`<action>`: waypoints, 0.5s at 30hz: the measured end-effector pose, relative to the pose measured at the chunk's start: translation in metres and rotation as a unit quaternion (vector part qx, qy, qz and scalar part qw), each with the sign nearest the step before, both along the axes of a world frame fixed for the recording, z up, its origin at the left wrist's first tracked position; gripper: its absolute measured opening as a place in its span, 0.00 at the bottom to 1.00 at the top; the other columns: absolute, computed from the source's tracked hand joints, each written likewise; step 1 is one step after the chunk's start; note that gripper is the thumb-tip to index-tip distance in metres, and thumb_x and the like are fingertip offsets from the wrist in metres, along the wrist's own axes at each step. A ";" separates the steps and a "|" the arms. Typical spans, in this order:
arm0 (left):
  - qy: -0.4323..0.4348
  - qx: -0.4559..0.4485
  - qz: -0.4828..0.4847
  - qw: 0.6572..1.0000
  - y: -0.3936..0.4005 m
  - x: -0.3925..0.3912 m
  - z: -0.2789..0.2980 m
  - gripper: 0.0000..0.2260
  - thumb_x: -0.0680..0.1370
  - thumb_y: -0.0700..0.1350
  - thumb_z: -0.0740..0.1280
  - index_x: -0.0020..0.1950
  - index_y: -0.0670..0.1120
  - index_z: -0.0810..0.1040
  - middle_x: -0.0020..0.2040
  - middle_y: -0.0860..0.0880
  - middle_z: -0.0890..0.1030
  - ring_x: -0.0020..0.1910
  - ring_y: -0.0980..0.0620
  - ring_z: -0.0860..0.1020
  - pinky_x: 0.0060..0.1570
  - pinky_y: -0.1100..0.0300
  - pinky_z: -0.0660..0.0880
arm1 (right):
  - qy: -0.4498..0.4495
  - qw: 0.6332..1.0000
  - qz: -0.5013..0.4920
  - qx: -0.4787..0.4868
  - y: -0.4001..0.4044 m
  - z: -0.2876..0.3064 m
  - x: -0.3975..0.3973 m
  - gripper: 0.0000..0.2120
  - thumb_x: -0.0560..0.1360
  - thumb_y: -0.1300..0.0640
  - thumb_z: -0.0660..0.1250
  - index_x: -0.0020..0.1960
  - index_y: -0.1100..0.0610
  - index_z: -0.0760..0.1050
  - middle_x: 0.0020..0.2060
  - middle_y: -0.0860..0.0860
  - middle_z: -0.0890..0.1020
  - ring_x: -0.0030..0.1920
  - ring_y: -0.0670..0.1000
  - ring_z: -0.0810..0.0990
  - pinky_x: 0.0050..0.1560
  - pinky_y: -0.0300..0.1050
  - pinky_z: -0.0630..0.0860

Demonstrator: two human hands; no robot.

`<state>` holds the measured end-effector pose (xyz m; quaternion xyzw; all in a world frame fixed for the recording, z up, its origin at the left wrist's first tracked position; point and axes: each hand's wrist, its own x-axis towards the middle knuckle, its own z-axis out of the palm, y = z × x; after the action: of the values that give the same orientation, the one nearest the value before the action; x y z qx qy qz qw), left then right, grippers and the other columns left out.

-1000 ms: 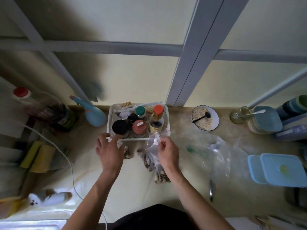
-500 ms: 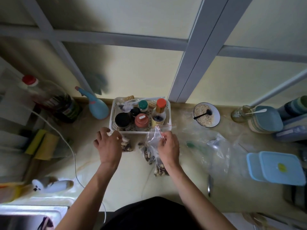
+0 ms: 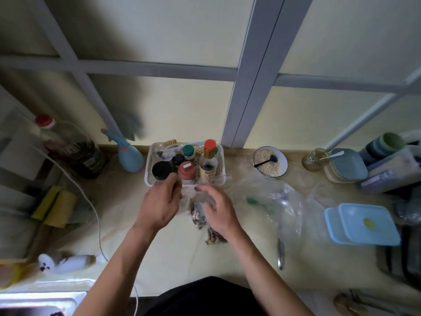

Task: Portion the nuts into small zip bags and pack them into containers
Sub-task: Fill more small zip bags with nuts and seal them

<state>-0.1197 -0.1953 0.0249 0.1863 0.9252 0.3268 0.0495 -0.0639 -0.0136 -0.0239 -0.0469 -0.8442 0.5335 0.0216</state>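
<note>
A small clear zip bag (image 3: 197,197) with a red zip line hangs between my two hands over the counter. My left hand (image 3: 160,201) pinches its left top corner and my right hand (image 3: 219,209) holds its right side with curled fingers. Dark and pale nuts show inside the bag (image 3: 197,216). Another small bag of nuts (image 3: 215,236) lies on the counter under my right wrist. Two light blue containers (image 3: 361,223) with lids sit at the right.
A white basket (image 3: 149,172) of jars and bottles stands just behind my hands. A large crumpled clear bag (image 3: 273,197) lies right of them, with a bowl of oats (image 3: 270,161) behind it. A metal spoon (image 3: 280,254) lies on the counter; a blue spray bottle (image 3: 129,153) stands left.
My left hand has moved right from the counter to the bag's top, so both hands now hold the bag. The bag sits lower between them.
</note>
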 end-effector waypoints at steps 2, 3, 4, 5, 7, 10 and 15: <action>0.011 0.053 -0.055 0.997 0.008 0.004 0.018 0.04 0.76 0.44 0.61 0.45 0.52 0.67 0.37 0.55 0.76 0.35 0.54 0.74 0.34 0.55 0.72 | 0.024 0.996 0.079 -0.038 -0.004 0.013 0.005 0.19 0.74 0.64 0.64 0.63 0.54 0.79 0.59 0.45 0.81 0.62 0.46 0.79 0.65 0.51 0.76; 0.019 0.078 -0.072 0.994 0.012 0.006 0.026 0.05 0.76 0.43 0.62 0.45 0.52 0.68 0.36 0.55 0.74 0.35 0.54 0.73 0.33 0.60 0.70 | 0.021 0.992 0.114 -0.046 -0.005 0.019 0.006 0.15 0.74 0.62 0.65 0.60 0.53 0.79 0.54 0.46 0.83 0.56 0.47 0.81 0.58 0.53 0.79; 0.024 0.103 -0.081 0.991 0.017 0.009 0.031 0.07 0.76 0.40 0.63 0.44 0.52 0.68 0.36 0.56 0.74 0.35 0.53 0.73 0.33 0.65 0.67 | -0.003 0.990 0.135 -0.044 -0.005 0.023 0.008 0.11 0.75 0.59 0.67 0.56 0.51 0.79 0.48 0.46 0.84 0.49 0.49 0.82 0.51 0.54 0.79; 0.024 0.127 -0.081 0.988 0.021 0.010 0.034 0.08 0.77 0.38 0.64 0.44 0.50 0.69 0.36 0.55 0.74 0.35 0.53 0.73 0.33 0.67 0.66 | -0.036 0.988 0.141 -0.045 -0.004 0.027 0.010 0.07 0.77 0.55 0.69 0.55 0.49 0.79 0.44 0.46 0.84 0.45 0.48 0.82 0.46 0.52 0.79; 0.008 0.162 -0.055 0.985 0.029 0.012 0.034 0.08 0.78 0.36 0.65 0.45 0.49 0.71 0.37 0.53 0.77 0.36 0.52 0.76 0.34 0.65 0.70 | -0.081 0.987 0.126 -0.061 -0.001 0.031 0.014 0.03 0.78 0.51 0.71 0.51 0.48 0.80 0.39 0.44 0.84 0.40 0.41 0.80 0.42 0.41 0.76; -0.034 0.197 0.057 0.978 0.037 0.017 0.020 0.05 0.81 0.47 0.67 0.54 0.49 0.73 0.45 0.54 0.81 0.44 0.56 0.81 0.43 0.64 0.77 | -0.088 0.992 0.047 -0.078 0.003 0.034 0.019 0.12 0.82 0.51 0.67 0.42 0.52 0.81 0.34 0.45 0.84 0.36 0.39 0.81 0.40 0.36 0.75; -0.306 0.278 0.181 0.892 0.056 0.037 0.006 0.31 0.79 0.69 0.57 0.56 0.40 0.76 0.46 0.42 0.85 0.42 0.45 0.84 0.46 0.46 0.82 | -0.069 0.988 -0.128 -0.059 0.017 0.027 0.029 0.15 0.82 0.45 0.65 0.40 0.50 0.82 0.26 0.45 0.80 0.29 0.42 0.78 0.35 0.39 0.75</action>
<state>-0.0830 -0.1388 0.0307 -0.0876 0.7536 0.6146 0.2161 -0.0351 0.0033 0.0028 -0.1928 -0.7979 0.5704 0.0286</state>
